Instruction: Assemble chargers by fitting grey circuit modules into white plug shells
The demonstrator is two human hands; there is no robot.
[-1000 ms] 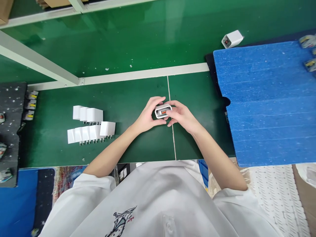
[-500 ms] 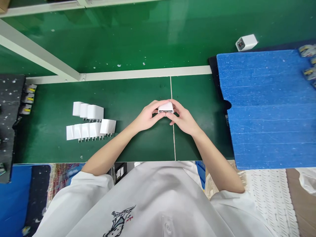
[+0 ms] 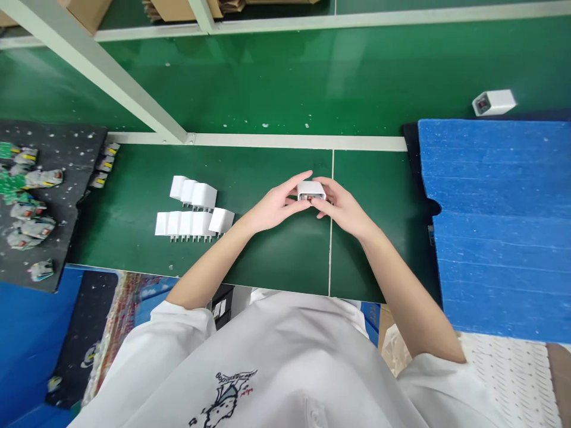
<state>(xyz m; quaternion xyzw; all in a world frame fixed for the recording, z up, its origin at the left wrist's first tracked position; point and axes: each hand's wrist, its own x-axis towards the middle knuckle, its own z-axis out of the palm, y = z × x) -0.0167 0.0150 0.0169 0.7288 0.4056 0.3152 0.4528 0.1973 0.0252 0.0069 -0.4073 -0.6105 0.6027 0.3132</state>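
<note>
Between both hands, over the green bench, is a white plug-in charger housing (image 3: 311, 189), its open end facing me with some metal and circuit parts showing inside. My left hand (image 3: 273, 207) grips its left side, thumb at the lower front edge and index finger raised off the top. On the right side, my right hand (image 3: 347, 209) closes on it with the thumb at the same front edge. Left of my hands stand two rows of similar white chargers (image 3: 185, 223), metal prongs pointing down toward me. One charger (image 3: 222, 220) sits tilted at the row's right end.
A blue board (image 3: 499, 226) covers the right side, with another white housing (image 3: 495, 102) beyond it. On the left, a black foam board (image 3: 71, 178) carries several circuit assemblies (image 3: 42, 178). A white frame bar (image 3: 294, 141) crosses behind my hands, joined by a slanting post (image 3: 129, 89).
The view has shifted left and tilted, showing more of the black board. My left index finger has lifted from the housing's top; both hands still hold it.
</note>
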